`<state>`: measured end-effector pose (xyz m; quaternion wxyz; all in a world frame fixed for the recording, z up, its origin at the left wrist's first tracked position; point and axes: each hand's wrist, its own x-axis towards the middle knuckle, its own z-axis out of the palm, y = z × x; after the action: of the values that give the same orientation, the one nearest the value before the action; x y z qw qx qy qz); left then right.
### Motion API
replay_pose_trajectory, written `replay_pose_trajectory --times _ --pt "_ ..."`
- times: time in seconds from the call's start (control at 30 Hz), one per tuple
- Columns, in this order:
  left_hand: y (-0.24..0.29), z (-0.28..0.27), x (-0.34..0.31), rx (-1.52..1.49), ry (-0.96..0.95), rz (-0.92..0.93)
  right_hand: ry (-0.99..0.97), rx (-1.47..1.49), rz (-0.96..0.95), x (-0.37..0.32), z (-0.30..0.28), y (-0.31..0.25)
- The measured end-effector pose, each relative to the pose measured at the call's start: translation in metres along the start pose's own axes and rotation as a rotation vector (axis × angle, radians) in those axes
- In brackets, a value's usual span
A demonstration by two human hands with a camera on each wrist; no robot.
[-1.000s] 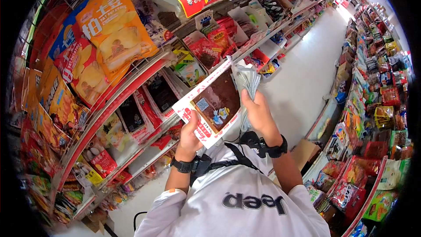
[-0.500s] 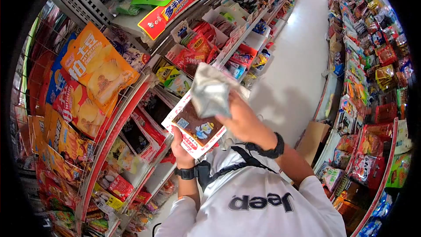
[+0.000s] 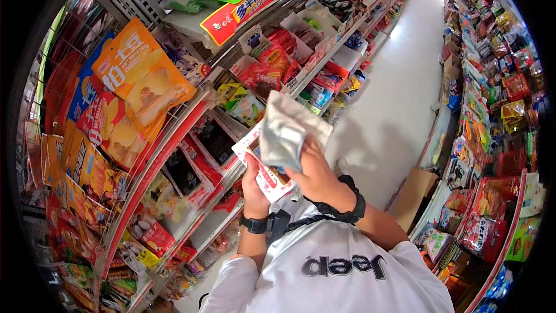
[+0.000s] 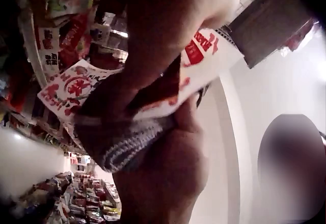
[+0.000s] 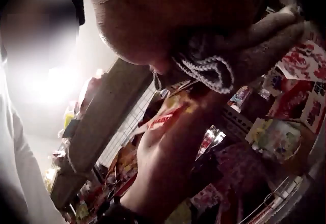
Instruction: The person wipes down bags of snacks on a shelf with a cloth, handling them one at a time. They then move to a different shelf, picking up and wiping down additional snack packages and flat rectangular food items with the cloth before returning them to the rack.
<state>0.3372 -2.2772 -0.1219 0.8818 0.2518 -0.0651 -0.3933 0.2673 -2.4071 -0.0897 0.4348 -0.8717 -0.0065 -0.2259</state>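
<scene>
The left hand (image 3: pixel 253 188) grips the lower left edge of a flat white-and-red box (image 3: pixel 273 185), tilted in front of the white shirt. In the right hand (image 3: pixel 318 175) is a folded grey cloth (image 3: pixel 285 133), pinched and lying over the box's face, hiding most of its dark brown front. The cloth (image 4: pixel 132 143) shows its looped, ribbed edge in the left wrist view, beside the box's printed border (image 4: pixel 76 87). From the right wrist, the cloth (image 5: pixel 209 72) is bunched under the right hand's fingers, above the left hand (image 5: pixel 163 163).
Snack shelves (image 3: pixel 159 159) curve along the left, with an orange chip bag (image 3: pixel 145 72) hanging there. Similar dark-fronted boxes (image 3: pixel 213 139) stand on a shelf just left of the hands. The aisle floor (image 3: pixel 399 75) runs between these and another packed shelf on the right.
The right hand brought the cloth from the box's right side over onto its face, and has since shifted slightly down. The left hand keeps its grip on the box.
</scene>
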Motion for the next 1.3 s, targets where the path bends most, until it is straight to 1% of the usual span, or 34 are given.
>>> replay_pose_trajectory --times 0.03,0.07,0.1,0.13,0.17,0.2,0.23,0.27,0.3,0.33,0.37,0.4,0.43,0.47,0.5,0.57,0.6,0.67,0.7,0.73,0.77,0.8,0.83,0.87,0.9,0.93,0.97,1.0,1.07,1.1,1.13,1.2,1.27,1.3 --pt "0.000 0.009 0.000 -0.020 0.069 0.076 -0.050 -0.025 -0.074 0.002 0.003 -0.004" --pt "-0.003 -0.015 0.002 0.028 0.004 0.143 -0.099 -0.051 -0.153 0.004 0.005 -0.007" --pt "-0.007 -0.042 0.001 0.542 0.080 0.264 -0.201 -0.025 -0.180 0.005 0.005 -0.017" --pt "-0.004 -0.049 0.000 0.764 0.106 0.321 -0.289 -0.089 -0.258 0.007 0.003 -0.022" --pt "-0.002 -0.056 0.000 0.985 0.147 0.378 -0.321 -0.156 -0.272 0.009 0.003 -0.022" --pt "0.006 -0.042 0.001 0.652 0.070 0.290 -0.353 -0.224 -0.283 0.010 0.002 -0.020" --pt "0.013 -0.028 0.002 0.318 0.027 0.196 -0.308 -0.225 -0.259 0.015 -0.004 -0.016" --pt "0.020 -0.007 0.005 -0.277 -0.065 0.008 -0.269 -0.222 -0.227 0.019 -0.011 -0.013" --pt "0.020 -0.002 0.005 -0.249 -0.025 -0.012 -0.148 -0.224 -0.157 0.020 -0.015 -0.012" --pt "0.017 -0.007 0.003 -0.211 0.031 0.045 0.081 -0.112 -0.160 0.021 -0.021 -0.012" --pt "0.015 -0.012 0.001 -0.170 0.090 0.099 0.134 0.037 -0.044 0.024 -0.025 -0.005" --pt "0.016 0.004 0.000 -0.131 0.015 0.137 0.184 0.184 0.072 0.025 -0.027 0.007" --pt "0.015 0.000 -0.002 -0.103 0.057 0.143 0.132 0.345 0.308 0.022 -0.030 0.025" --pt "0.017 -0.001 -0.003 -0.102 0.046 0.135 0.076 0.504 0.544 0.018 -0.030 0.044" --pt "0.019 -0.002 -0.003 -0.101 0.034 0.133 0.168 0.571 0.534 0.016 -0.027 0.054" --pt "0.024 -0.006 -0.005 -0.096 0.039 0.122 0.215 0.559 0.608 0.010 -0.025 0.064" --pt "0.027 0.002 -0.005 -0.077 0.016 0.139 0.237 0.553 0.646 0.006 -0.022 0.070" --pt "0.035 0.023 -0.008 -0.038 -0.026 0.167 0.267 0.714 0.664 0.000 -0.014 0.083" --pt "0.034 0.017 -0.010 0.136 0.033 0.230 0.284 0.794 0.676 -0.001 -0.011 0.087" --pt "0.040 0.023 -0.013 0.419 0.017 0.217 0.286 0.920 0.687 -0.003 -0.009 0.087" --pt "0.044 0.032 -0.004 0.816 -0.112 0.383 0.289 1.047 0.696 -0.002 -0.009 0.081" --pt "0.043 0.038 0.004 1.117 -0.221 0.426 0.292 1.175 0.704 0.001 -0.009 0.074" --pt "0.043 0.043 0.012 1.397 -0.330 0.509 0.255 1.283 0.685 0.007 -0.010 0.060" --pt "0.039 0.046 0.015 1.577 -0.420 0.464 0.219 1.390 0.664 0.011 -0.011 0.049" --pt "0.032 0.046 0.016 1.703 -0.473 0.397 -0.018 1.642 0.614 0.006 -0.011 0.059" --pt "0.026 0.046 0.016 1.828 -0.527 0.325 0.062 1.733 0.543 0.003 -0.006 0.060" --pt "0.025 0.055 0.015 1.867 -0.444 0.432 0.037 1.828 0.516 0.006 -0.004 0.060" --pt "0.024 0.049 0.018 1.805 -0.344 0.478 0.014 1.922 0.483 0.008 -0.004 0.060" --pt "0.019 0.032 0.024 1.669 -0.145 0.555 0.073 1.661 0.472 0.009 -0.010 0.051" --pt "0.020 0.039 0.024 1.586 0.034 0.652 0.097 1.529 0.469 0.008 -0.014 0.043" --pt "0.023 0.035 0.027 1.634 0.131 0.750 0.127 1.319 0.488 0.006 -0.017 0.035" --pt "0.025 0.031 0.031 1.435 0.381 0.689 0.156 0.960 0.491 0.006 -0.020 0.024" --pt "0.028 0.011 0.037 1.088 0.470 0.503 0.146 0.717 0.465 0.007 -0.021 0.022" --pt "0.032 0.015 0.036 0.825 0.462 0.413 0.134 0.624 0.445 0.007 -0.021 0.021"
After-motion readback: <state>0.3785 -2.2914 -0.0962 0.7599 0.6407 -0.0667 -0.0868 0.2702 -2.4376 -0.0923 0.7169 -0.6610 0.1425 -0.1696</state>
